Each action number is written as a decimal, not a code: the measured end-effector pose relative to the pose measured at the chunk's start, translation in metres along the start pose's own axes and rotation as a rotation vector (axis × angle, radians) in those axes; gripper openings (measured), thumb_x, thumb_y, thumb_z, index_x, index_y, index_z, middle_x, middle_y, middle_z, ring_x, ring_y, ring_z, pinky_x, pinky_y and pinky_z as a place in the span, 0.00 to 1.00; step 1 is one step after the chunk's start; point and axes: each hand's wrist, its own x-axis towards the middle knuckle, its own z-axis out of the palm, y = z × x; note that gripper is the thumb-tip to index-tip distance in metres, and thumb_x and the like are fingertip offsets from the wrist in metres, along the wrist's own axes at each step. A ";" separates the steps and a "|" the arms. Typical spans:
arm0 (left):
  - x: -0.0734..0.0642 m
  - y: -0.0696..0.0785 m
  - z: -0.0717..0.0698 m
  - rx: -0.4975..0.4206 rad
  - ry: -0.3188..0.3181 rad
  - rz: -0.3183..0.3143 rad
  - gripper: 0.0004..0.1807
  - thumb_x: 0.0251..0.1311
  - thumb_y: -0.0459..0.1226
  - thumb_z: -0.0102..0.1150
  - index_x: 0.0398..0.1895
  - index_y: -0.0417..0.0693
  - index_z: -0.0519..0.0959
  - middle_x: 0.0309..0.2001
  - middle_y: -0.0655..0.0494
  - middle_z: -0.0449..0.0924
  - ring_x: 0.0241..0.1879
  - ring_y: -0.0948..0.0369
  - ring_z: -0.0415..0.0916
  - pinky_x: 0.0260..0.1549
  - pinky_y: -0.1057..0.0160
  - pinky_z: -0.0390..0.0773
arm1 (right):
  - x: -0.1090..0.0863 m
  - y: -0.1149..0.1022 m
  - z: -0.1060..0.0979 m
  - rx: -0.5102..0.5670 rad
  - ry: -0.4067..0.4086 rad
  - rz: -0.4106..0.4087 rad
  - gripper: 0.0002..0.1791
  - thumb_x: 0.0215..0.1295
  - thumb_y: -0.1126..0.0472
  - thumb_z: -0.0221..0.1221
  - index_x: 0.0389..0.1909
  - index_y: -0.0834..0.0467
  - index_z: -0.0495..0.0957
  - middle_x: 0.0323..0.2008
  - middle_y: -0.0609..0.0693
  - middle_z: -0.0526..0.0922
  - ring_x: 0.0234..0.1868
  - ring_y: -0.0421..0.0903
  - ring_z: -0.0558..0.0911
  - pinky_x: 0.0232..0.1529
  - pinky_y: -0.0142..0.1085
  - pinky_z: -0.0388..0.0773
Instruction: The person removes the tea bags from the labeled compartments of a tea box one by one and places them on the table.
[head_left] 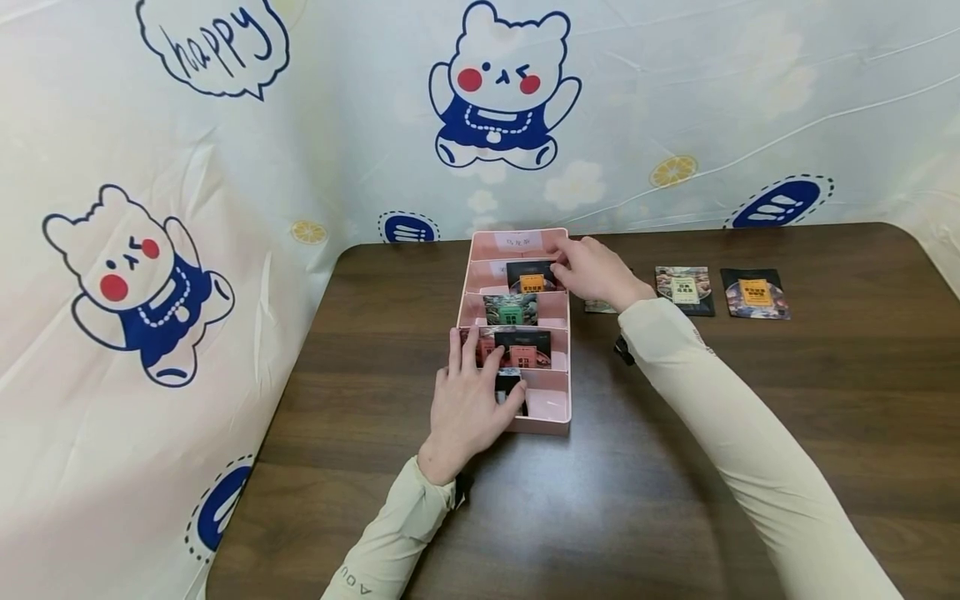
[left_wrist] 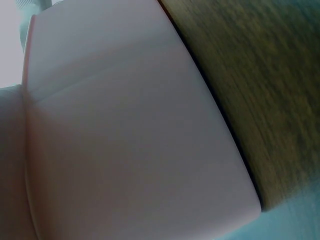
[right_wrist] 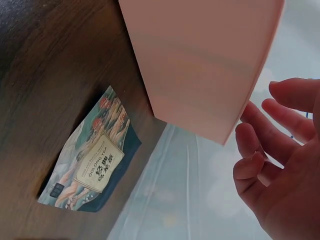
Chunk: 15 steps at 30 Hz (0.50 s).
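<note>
A pink divided box (head_left: 551,404) stands on the table, holding tea sachets in several compartments. My left hand (head_left: 467,404) rests over its left rim, fingers spread, near a red-label sachet (head_left: 523,354) and a dark packet (head_left: 508,382) in the front compartment. At the far right rim is my right hand (head_left: 596,271), beside a black sachet with an orange label (head_left: 531,277). In the right wrist view its loosely bent fingers (right_wrist: 272,135) reach the rim, with nothing visible held. A green sachet (head_left: 512,310) sits in the middle compartment. The left wrist view shows mostly the box's wall (left_wrist: 135,130).
Right of the box, a green-label sachet (head_left: 684,288) and an orange-label sachet (head_left: 754,293) lie on the brown table (head_left: 645,500). Another sachet (head_left: 600,307) is partly hidden by my right wrist. An oolong tea sachet (right_wrist: 97,157) lies beside the box. A printed curtain (head_left: 637,100) hangs behind.
</note>
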 end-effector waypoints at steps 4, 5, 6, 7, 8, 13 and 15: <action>0.000 0.001 -0.001 0.003 -0.004 -0.001 0.34 0.60 0.62 0.45 0.64 0.56 0.73 0.75 0.46 0.51 0.77 0.44 0.40 0.52 0.38 0.71 | 0.001 -0.003 0.004 -0.095 -0.012 -0.002 0.18 0.70 0.57 0.52 0.58 0.57 0.70 0.45 0.56 0.82 0.39 0.50 0.80 0.41 0.44 0.78; 0.000 0.001 -0.001 0.003 -0.006 -0.002 0.34 0.60 0.62 0.45 0.64 0.56 0.73 0.75 0.46 0.51 0.77 0.44 0.40 0.52 0.38 0.70 | 0.001 -0.005 0.005 -0.120 -0.011 -0.007 0.18 0.70 0.57 0.52 0.58 0.57 0.70 0.43 0.56 0.82 0.38 0.49 0.79 0.39 0.43 0.78; 0.000 0.001 -0.001 0.003 -0.008 -0.004 0.34 0.60 0.63 0.45 0.64 0.56 0.72 0.75 0.46 0.51 0.77 0.44 0.39 0.52 0.38 0.70 | 0.002 -0.005 0.005 -0.143 -0.009 -0.013 0.18 0.70 0.57 0.52 0.57 0.57 0.70 0.42 0.56 0.81 0.37 0.49 0.79 0.38 0.44 0.78; 0.000 0.001 -0.001 0.003 -0.009 -0.004 0.35 0.60 0.63 0.45 0.64 0.56 0.72 0.75 0.46 0.51 0.77 0.44 0.39 0.52 0.38 0.70 | 0.002 -0.006 0.006 -0.162 -0.007 -0.018 0.17 0.70 0.56 0.52 0.57 0.57 0.69 0.41 0.56 0.81 0.36 0.50 0.79 0.38 0.44 0.78; 0.000 0.001 -0.001 0.004 -0.007 -0.003 0.35 0.60 0.63 0.45 0.64 0.56 0.72 0.75 0.46 0.51 0.77 0.44 0.39 0.52 0.38 0.70 | 0.002 -0.006 0.007 -0.180 -0.004 -0.022 0.17 0.70 0.56 0.52 0.56 0.57 0.69 0.40 0.56 0.81 0.35 0.50 0.79 0.37 0.44 0.78; 0.000 0.001 0.000 0.002 0.006 0.005 0.35 0.60 0.63 0.45 0.64 0.55 0.73 0.75 0.46 0.52 0.76 0.43 0.41 0.51 0.38 0.71 | 0.004 -0.007 0.011 -0.223 0.017 -0.024 0.16 0.69 0.56 0.52 0.55 0.57 0.70 0.38 0.56 0.82 0.34 0.50 0.80 0.37 0.45 0.79; 0.000 0.001 0.000 0.005 0.005 0.003 0.34 0.60 0.63 0.45 0.64 0.55 0.73 0.75 0.46 0.52 0.76 0.43 0.41 0.51 0.38 0.71 | 0.005 -0.007 0.012 -0.215 0.018 -0.019 0.17 0.69 0.56 0.52 0.55 0.57 0.70 0.38 0.56 0.82 0.33 0.50 0.80 0.37 0.45 0.79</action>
